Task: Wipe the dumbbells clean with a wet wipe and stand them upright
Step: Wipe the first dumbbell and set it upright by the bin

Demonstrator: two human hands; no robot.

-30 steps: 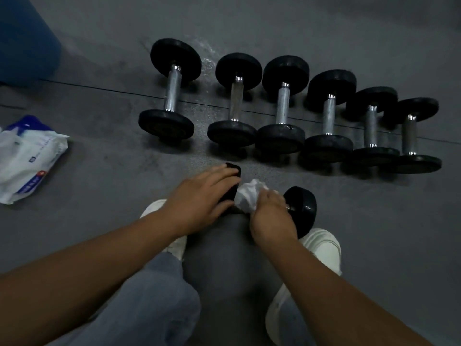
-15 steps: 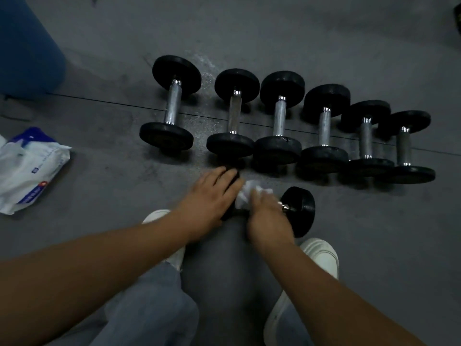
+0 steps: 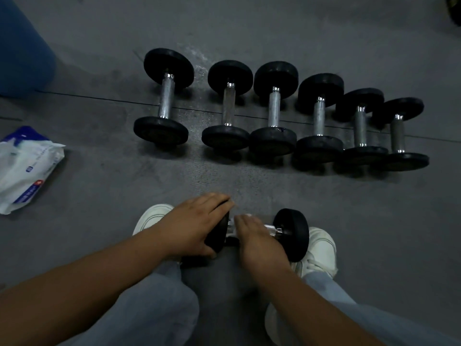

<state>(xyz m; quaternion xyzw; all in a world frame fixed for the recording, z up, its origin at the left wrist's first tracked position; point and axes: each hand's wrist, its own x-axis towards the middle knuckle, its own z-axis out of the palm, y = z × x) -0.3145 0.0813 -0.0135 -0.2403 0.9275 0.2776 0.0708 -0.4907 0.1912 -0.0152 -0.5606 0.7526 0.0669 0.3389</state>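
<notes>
A small dumbbell [image 3: 291, 233] with black heads and a chrome handle lies crosswise on the grey floor between my shoes. My left hand [image 3: 197, 226] grips its left head, fingers laid over the top and thumb round the near edge. My right hand [image 3: 257, 238] is curled over the handle and holds the white wet wipe [image 3: 245, 216] against it; only a sliver of the wipe shows past the fingers. Farther away, several larger dumbbells [image 3: 273, 108] lie side by side in a row, handles pointing away from me.
A white and blue pack of wipes [image 3: 25, 168] lies on the floor at the left. A large blue object [image 3: 22, 46] fills the far left corner. My white shoes [image 3: 152, 216] [image 3: 320, 248] flank the small dumbbell.
My right hand has closed down over the handle, so the wipe that stuck up white between the hands is now almost hidden. My left hand stays on the left head.
</notes>
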